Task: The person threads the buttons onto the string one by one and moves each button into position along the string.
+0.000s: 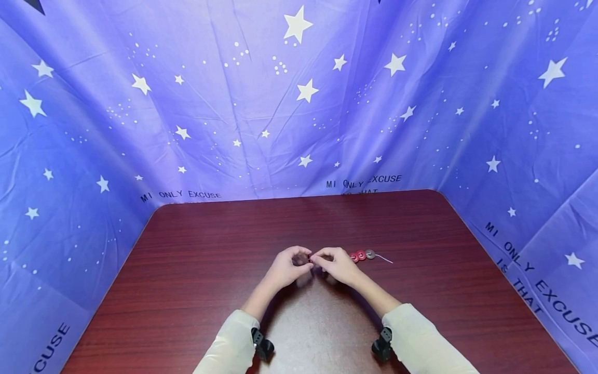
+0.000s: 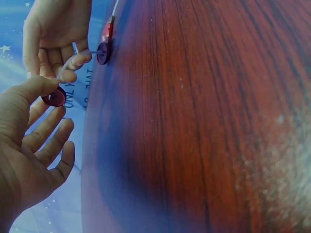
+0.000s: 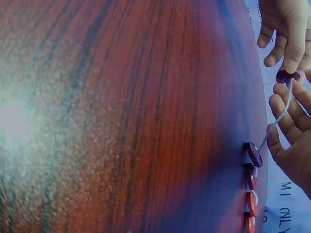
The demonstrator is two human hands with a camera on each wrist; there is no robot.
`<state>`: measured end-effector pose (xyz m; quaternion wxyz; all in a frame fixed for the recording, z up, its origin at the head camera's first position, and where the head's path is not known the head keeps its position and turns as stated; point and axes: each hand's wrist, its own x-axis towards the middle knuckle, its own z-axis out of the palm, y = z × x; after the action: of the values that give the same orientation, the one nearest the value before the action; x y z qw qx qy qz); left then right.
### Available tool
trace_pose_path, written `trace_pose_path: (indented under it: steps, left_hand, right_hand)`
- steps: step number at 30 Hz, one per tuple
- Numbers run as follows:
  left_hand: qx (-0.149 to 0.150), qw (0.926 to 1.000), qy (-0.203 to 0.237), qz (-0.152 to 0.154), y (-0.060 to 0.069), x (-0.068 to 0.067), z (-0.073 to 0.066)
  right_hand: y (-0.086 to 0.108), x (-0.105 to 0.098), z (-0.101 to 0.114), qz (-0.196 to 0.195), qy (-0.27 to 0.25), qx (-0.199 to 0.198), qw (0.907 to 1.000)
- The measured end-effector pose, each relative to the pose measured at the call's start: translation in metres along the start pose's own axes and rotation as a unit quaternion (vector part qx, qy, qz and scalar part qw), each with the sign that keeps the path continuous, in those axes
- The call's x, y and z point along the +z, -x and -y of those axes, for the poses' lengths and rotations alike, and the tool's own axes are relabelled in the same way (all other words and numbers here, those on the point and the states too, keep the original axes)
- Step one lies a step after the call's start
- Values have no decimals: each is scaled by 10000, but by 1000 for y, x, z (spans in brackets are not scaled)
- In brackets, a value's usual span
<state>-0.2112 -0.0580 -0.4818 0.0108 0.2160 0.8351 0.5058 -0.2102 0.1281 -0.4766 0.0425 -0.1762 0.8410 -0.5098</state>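
Note:
My left hand (image 1: 286,267) pinches a dark red button (image 2: 54,96) between thumb and fingers. A thin pale string (image 3: 282,114) runs from that button past the fingers of my right hand (image 1: 337,266), whose fingertips meet the left ones and hold the string close to the button. Its exact pinch point is partly hidden. Farther along, the string passes through another dark button (image 3: 253,154), then red buttons (image 1: 361,255) and a greyish button (image 1: 370,254) in a row on the table. The string's loose tail (image 1: 384,258) trails off to the right.
The dark red wood-grain table (image 1: 224,234) spreads around both hands, with a bright reflection near its front. Blue star-printed cloth (image 1: 261,104) hangs behind it and along both sides. A black wrist camera (image 1: 262,345) is strapped at each sleeve.

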Motion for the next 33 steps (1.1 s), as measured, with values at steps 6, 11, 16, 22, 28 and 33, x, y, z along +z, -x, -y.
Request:
trace_pose_path:
  steps: [6, 11, 16, 22, 28, 33]
  left_hand:
    - [218, 9981, -570, -16, 1, -1, -7]
    - [228, 9985, -491, -110, 2, 0, -7]
    - [153, 9986, -422, -289, 2, 0, -6]
    - [0, 9980, -521, -351, 2, 0, -5]
    - [17, 9968, -708, -383, 2, 1, -6]
    - [98, 9949, -906, -438, 1, 2, -6]
  right_hand:
    - [-1, 0, -3, -75, 40, -70, 9999]
    - [-2, 0, -4, -59, -169, 10, 9998]
    - [-2, -2, -4, -97, -539, 182, 9983]
    - [-2, -3, -4, -79, -601, 198, 9980]
    - [-1, -2, -2, -73, -471, 237, 9986]
    - [-1, -2, 1, -37, -415, 156, 9990]
